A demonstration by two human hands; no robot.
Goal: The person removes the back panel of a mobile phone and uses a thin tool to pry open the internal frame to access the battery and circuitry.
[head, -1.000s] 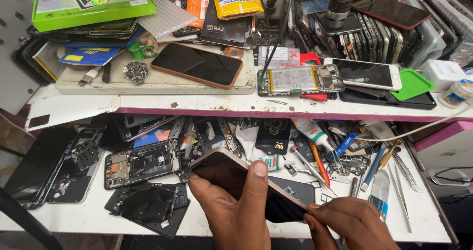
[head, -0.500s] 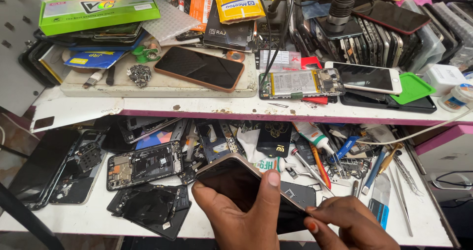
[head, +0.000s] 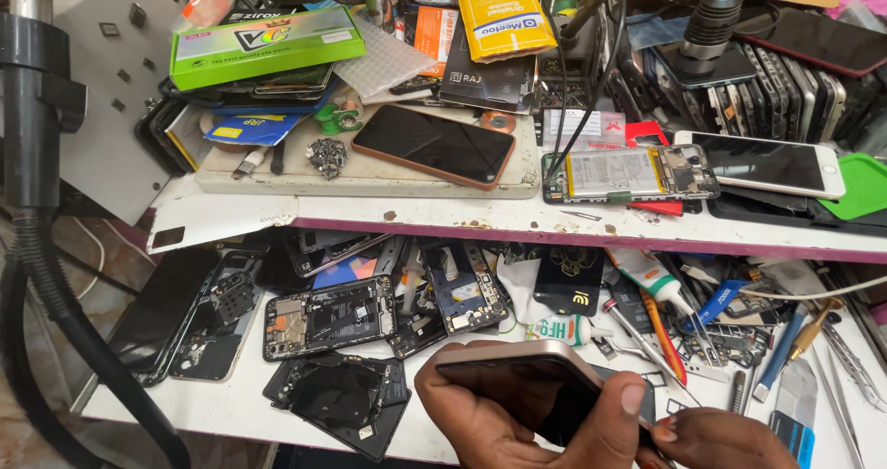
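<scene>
So the smartphone (head: 527,386) is down at the bottom middle, dark screen facing up, pale metal frame, tilted a bit and held up off the white desk (head: 231,404). The left hand (head: 517,418) is wrapped around it from underneath, thumb pressed on the glass near its right end, so that one's clearly clamped on the phone. The right hand (head: 721,441) is at the phone's right end with the fingertips pinched together right against the corner; can't really tell whether it's got something tiny in there or just the phone's edge, too much is cut off by the frame. Just left of the hands on the desk there's an opened phone with its insides showing (head: 328,316) and a black back panel (head: 337,400) below it. To the right, a mess of tools: an orange-handled screwdriver (head: 661,335), a blue-handled one (head: 781,353), tweezers (head: 850,358), and a white glue tube (head: 647,275). Up on the raised shelf (head: 443,215) there's a phone with a coppery frame (head: 434,146) lying screen up, a gutted phone showing its battery (head: 628,173), a white phone (head: 762,164), and a green box (head: 263,44) on a stack at the left.
</scene>
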